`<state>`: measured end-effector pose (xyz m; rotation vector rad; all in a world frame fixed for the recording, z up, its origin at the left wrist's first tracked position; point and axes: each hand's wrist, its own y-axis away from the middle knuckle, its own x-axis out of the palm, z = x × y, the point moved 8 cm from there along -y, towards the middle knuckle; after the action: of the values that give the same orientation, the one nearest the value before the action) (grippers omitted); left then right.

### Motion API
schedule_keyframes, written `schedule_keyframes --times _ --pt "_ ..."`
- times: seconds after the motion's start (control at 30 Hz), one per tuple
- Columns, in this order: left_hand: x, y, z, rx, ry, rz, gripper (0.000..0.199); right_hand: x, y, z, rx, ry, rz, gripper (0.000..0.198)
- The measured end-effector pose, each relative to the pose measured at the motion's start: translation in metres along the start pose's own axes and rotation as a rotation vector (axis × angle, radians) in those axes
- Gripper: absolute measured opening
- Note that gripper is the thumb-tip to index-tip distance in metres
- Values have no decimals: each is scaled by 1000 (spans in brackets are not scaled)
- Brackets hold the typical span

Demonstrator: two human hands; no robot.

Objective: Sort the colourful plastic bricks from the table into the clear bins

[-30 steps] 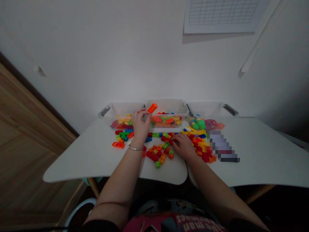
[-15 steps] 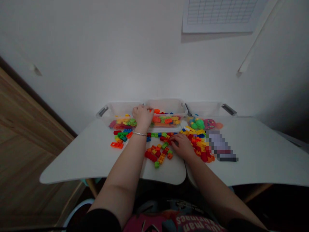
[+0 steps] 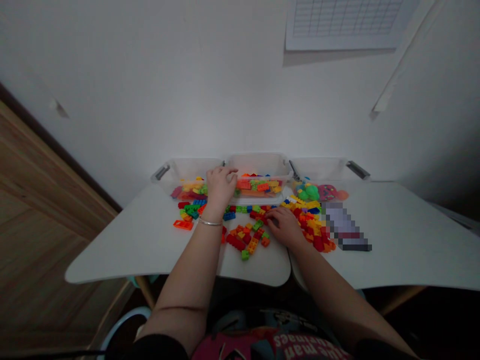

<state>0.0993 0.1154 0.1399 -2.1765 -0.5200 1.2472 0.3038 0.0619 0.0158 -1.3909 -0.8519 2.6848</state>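
My left hand (image 3: 222, 186) is raised over the left end of the middle clear plastic bin (image 3: 258, 200). Its fingers are loosely bent and apart, and I see nothing between them. Inside that bin lie orange, green and yellow toy building bricks (image 3: 263, 187). My right hand (image 3: 284, 226) rests low on the table among loose bricks, its fingers curled in at a red toy brick (image 3: 257, 215); the fingertips partly hide what they grip. In front of it is a small heap of mixed bricks, with a yellow-orange brick (image 3: 252, 245) and a green one (image 3: 245, 255) nearest me.
A left clear bin (image 3: 195, 165) holds more bricks; a right one (image 3: 318, 167) holds round toys, including a green one (image 3: 311, 191). Yellow and red bricks (image 3: 317, 232) lie beside a pixelated flat object (image 3: 345, 225). The white tables (image 3: 135, 245) meet a wall behind.
Orange that showed at my left fingertips is no longer there, and those fingers have loosened. My left wrist has shifted slightly left and nearer me. My right hand stays at the bricks.
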Motion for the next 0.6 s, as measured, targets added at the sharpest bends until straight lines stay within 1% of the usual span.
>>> schedule_keyframes --times 0.07,0.13,0.23,0.33,0.4,0.47,0.6 --pt "-2 11 -1 46 26 34 22 0 0 0 -4 -2 -3 14" --pt "-1 23 -2 97 44 110 19 0 0 0 -4 -5 -6 14" --pt "8 44 -2 165 10 289 17 0 0 0 -4 -8 -7 14" --pt "18 67 -4 243 -76 489 21 0 0 1 -3 -4 -6 15" --pt "23 81 -8 296 -116 587 22 0 1 2 0 1 -9 15" --pt "26 93 -13 336 -143 641 21 -1 1 2 -2 4 -10 15" --pt "32 108 -25 396 -180 693 22 -1 1 3 -9 9 -13 15"
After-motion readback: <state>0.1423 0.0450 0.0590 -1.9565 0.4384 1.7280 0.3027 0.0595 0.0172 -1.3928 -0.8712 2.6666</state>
